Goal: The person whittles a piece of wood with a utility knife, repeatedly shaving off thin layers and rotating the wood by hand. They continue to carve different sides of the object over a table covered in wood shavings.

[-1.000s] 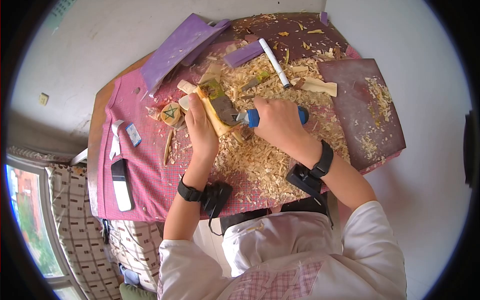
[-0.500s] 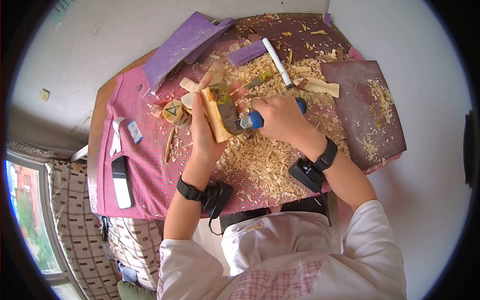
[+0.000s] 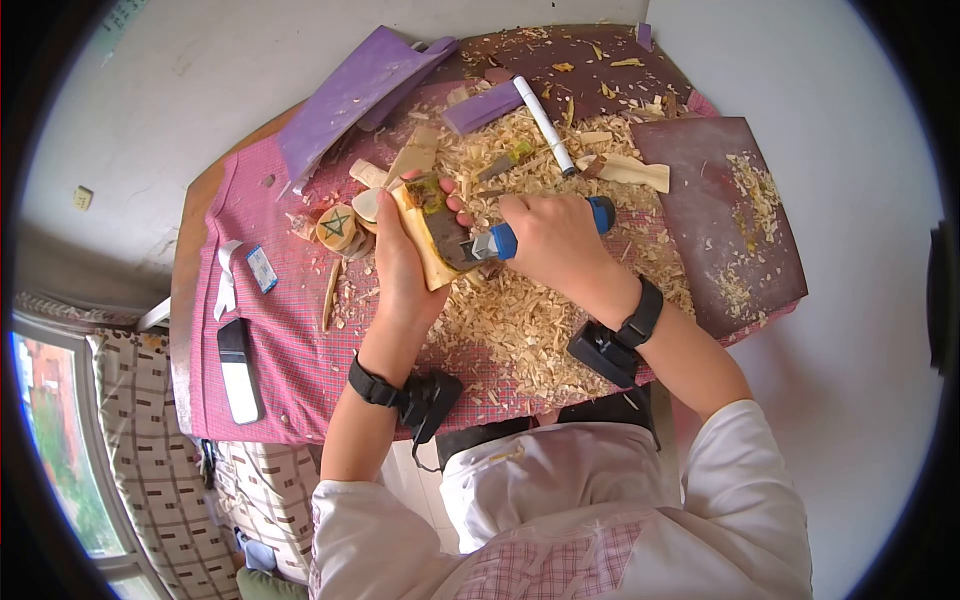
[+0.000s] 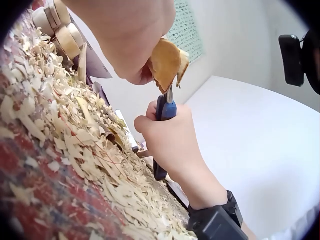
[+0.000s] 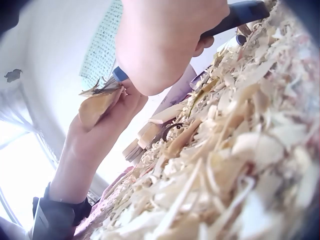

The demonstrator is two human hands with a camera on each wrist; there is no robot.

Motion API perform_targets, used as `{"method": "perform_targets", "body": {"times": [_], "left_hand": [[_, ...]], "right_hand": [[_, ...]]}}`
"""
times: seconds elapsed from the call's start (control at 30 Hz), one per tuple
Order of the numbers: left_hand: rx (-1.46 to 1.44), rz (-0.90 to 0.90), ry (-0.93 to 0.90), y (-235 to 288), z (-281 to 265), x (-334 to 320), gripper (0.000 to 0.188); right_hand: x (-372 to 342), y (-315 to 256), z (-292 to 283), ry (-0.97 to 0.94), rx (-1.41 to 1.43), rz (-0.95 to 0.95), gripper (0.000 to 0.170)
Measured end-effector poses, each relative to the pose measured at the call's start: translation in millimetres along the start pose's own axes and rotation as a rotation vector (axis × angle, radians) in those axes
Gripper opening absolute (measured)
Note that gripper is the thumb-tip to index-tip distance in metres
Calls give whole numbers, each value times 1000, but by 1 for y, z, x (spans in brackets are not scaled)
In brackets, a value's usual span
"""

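Observation:
A half-barked piece of wood [image 3: 428, 232] is gripped by the left hand [image 3: 405, 262], its thumb along the pale side and fingertips around the far bark edge. The right hand [image 3: 562, 240] grips a blue-handled knife [image 3: 502, 241], whose blade meets the bark near the wood's lower right end. In the left wrist view the wood's cut end [image 4: 165, 64] shows above the knife handle [image 4: 169, 110], with a raised sliver at its side. In the right wrist view the wood [image 5: 95, 109] has thin curls at its edge; the right hand [image 5: 170, 45] partly hides the knife.
Wood shavings [image 3: 540, 330] cover the middle of the pink cloth. Round wood slices [image 3: 337, 228] lie left of the hands, a phone [image 3: 239, 372] at the left edge. Beyond are a white marker [image 3: 545, 125], purple folders [image 3: 350, 100] and a dark board [image 3: 725, 215] at the right.
The left fingers have come into sight around the wood's far side, opened away from it, then closed back against it. The knife has shifted slightly along the bark.

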State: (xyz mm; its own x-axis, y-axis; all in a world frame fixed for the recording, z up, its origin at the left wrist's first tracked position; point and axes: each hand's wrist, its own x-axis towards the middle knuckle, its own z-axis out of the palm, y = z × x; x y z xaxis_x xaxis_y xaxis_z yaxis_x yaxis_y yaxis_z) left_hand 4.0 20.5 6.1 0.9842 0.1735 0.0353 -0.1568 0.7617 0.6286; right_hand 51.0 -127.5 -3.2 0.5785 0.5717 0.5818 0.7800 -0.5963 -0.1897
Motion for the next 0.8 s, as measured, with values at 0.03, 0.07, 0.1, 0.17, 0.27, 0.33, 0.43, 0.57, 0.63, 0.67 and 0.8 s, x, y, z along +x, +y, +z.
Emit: {"method": "perform_targets", "body": {"times": [0.03,0.07,0.1,0.17,0.27,0.33,0.43,0.57,0.63,0.67,0.8], "left_hand": [[0,1,0,0,0,0,38],[13,40,2,0,0,0,38],[24,79,4,0,0,-1,39],[72,109,11,0,1,-2,39],[103,128,31,7,1,0,40],[88,114,47,11,-3,1,40],[-54,59,22,9,-8,2,35],[-21,43,14,8,-7,2,35],[124,-58,6,11,-3,1,40],[123,-58,4,12,0,0,40],[193,-76,55,13,-7,6,40]], "right_hand": [[0,-1,0,0,0,0,6],[0,-3,0,-2,4,12,6],[0,-3,0,-5,8,24,7],[-1,-2,2,-11,41,12,8],[4,1,2,-78,100,-30,13],[5,0,0,-138,127,-60,17],[6,0,-5,-152,156,-79,24],[6,7,-12,-226,159,-134,26],[7,12,-13,-227,172,-161,26],[6,15,-13,-222,201,-211,26],[3,14,-11,-187,316,-349,27]]}}
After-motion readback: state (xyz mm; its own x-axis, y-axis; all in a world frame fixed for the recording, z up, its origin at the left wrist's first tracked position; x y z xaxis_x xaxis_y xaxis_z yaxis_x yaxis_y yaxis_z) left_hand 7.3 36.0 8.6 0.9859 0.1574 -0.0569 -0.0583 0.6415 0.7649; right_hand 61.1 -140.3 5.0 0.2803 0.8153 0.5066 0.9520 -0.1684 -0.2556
